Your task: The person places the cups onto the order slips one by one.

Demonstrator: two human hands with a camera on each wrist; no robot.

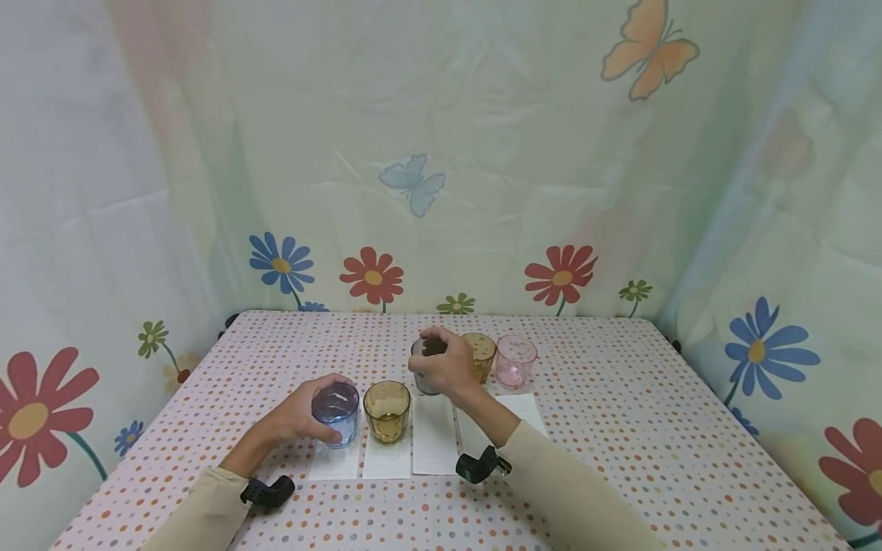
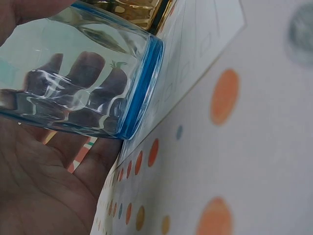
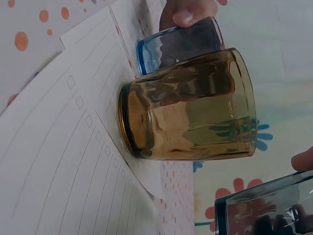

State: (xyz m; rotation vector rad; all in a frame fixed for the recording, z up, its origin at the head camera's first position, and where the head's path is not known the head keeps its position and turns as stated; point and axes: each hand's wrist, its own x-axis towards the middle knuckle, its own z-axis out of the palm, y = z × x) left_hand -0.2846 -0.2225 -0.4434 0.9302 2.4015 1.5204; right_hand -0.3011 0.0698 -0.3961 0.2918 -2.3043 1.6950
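My left hand (image 1: 299, 409) grips a blue drinking glass (image 1: 341, 423), thumb on the near side and fingers around the far side. In the left wrist view those fingers show through the clear wall, and the blue base (image 2: 142, 93) sits right at a paper sheet. An amber glass (image 1: 388, 413) stands upright beside the blue one, on a white sheet. Farther back, my right hand (image 1: 451, 363) holds a grey glass (image 1: 426, 386) from above by its sides. In the right wrist view, only part of this grey glass (image 3: 259, 205) shows at the lower right.
A second amber glass (image 1: 482, 360) and a pink glass (image 1: 515, 363) stand side by side, right of my right hand. Lined white paper sheets (image 1: 434, 444) lie in a row on the dotted tablecloth (image 1: 592, 459). A flowered curtain (image 1: 468, 229) hangs behind the table.
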